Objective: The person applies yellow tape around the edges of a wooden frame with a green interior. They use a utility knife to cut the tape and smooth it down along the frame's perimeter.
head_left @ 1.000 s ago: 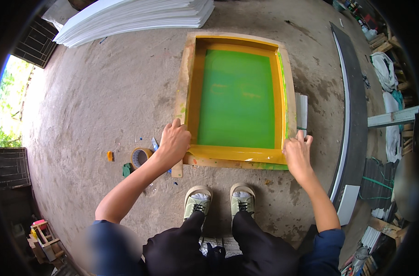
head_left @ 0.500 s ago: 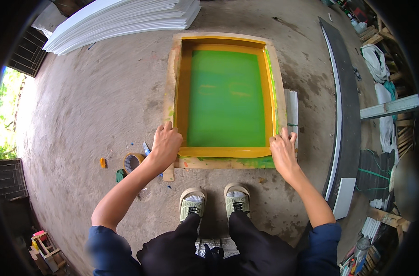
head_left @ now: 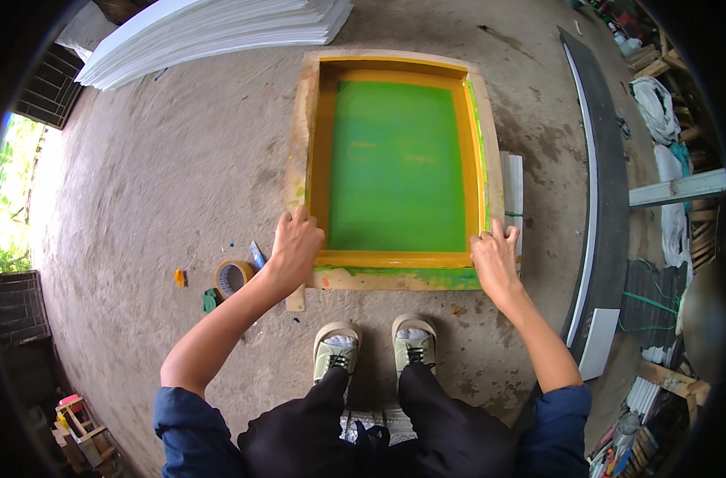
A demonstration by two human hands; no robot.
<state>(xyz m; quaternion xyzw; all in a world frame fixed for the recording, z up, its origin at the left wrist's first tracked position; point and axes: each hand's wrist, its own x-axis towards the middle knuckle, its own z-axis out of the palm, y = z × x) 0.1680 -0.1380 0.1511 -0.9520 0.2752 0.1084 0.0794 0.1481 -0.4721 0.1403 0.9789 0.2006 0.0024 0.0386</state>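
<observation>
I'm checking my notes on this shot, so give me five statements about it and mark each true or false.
1. The left hand grips the wooden frame near its near left corner. True.
2. The right hand is on the floor, away from the frame. False: it is at the frame's near right corner.
3. The tape roll lies on the floor, left of the frame. True.
4. The panel inside the frame is mostly red. False: it is mostly green.
5. White sheets lie stacked beyond the frame, toward the far left. True.
</observation>
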